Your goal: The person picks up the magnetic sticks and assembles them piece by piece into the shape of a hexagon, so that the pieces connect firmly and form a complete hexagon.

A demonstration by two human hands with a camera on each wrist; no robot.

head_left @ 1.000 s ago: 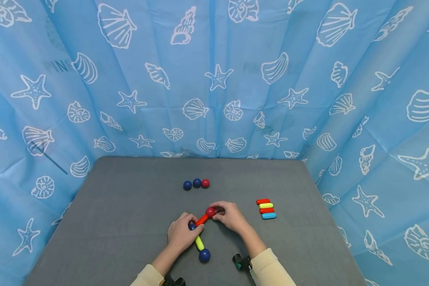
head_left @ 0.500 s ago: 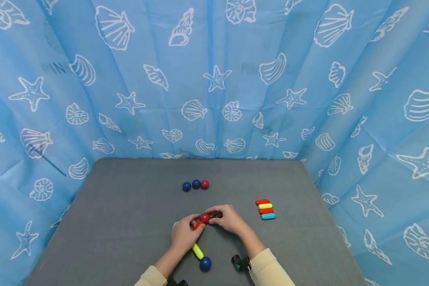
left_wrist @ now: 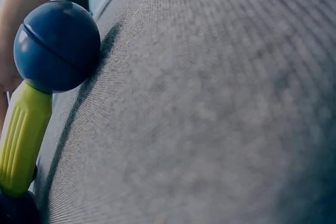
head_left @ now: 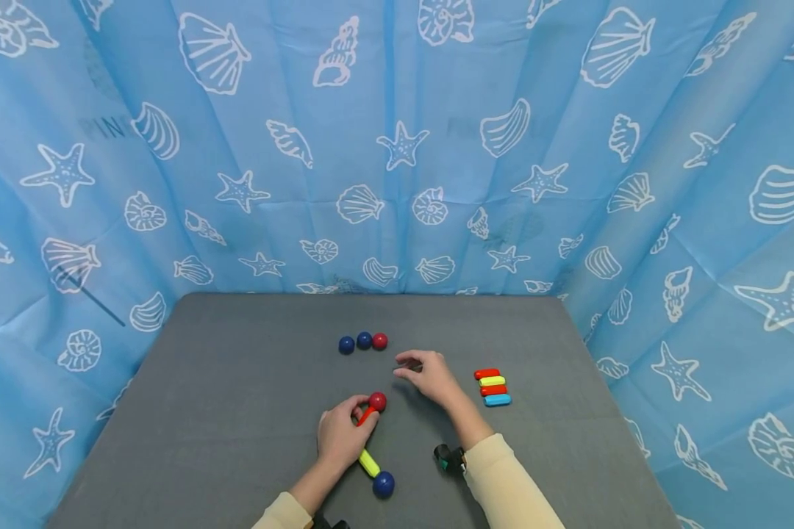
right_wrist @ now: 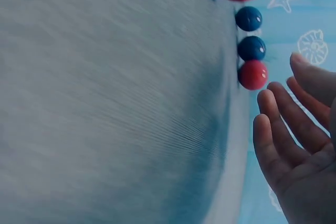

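My left hand [head_left: 342,433] grips a joined chain at its red stick [head_left: 367,416]. A red ball [head_left: 377,401] caps the far end of that stick, right by the fingertips. From under the hand a yellow stick [head_left: 369,463] runs toward the near side and ends in a blue ball [head_left: 384,484]. In the left wrist view the same blue ball [left_wrist: 58,45] and yellow stick [left_wrist: 25,139] show large, with another dark ball at the lower corner. My right hand [head_left: 428,378] holds nothing; its fingers are spread in the right wrist view, near a loose red ball [right_wrist: 253,74].
Two blue balls [head_left: 347,344] and one red ball [head_left: 380,341] lie in a row toward the back of the grey table [head_left: 251,367]. To the right, several sticks [head_left: 492,380] in red, yellow and blue lie side by side. A blue shell-print curtain [head_left: 403,220] surrounds the table.
My right hand has let go of the chain's red ball and moved away toward the back. My left hand has shifted its grip along the chain onto the red stick.
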